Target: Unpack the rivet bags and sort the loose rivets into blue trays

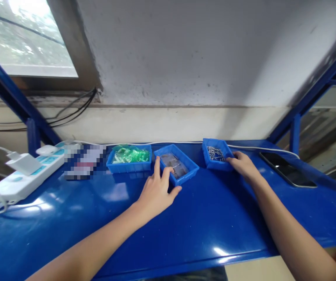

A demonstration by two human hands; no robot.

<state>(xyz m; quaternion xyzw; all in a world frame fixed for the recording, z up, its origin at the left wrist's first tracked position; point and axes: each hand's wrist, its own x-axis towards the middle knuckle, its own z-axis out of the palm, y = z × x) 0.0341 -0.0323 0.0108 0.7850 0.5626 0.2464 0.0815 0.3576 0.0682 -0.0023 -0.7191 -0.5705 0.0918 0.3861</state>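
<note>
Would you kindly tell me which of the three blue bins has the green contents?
The leftmost bin does; the middle bin's contents look greyish, and the rightmost bin's look silvery.

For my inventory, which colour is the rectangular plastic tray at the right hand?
The rectangular plastic tray is blue; the head view shows it.
</note>
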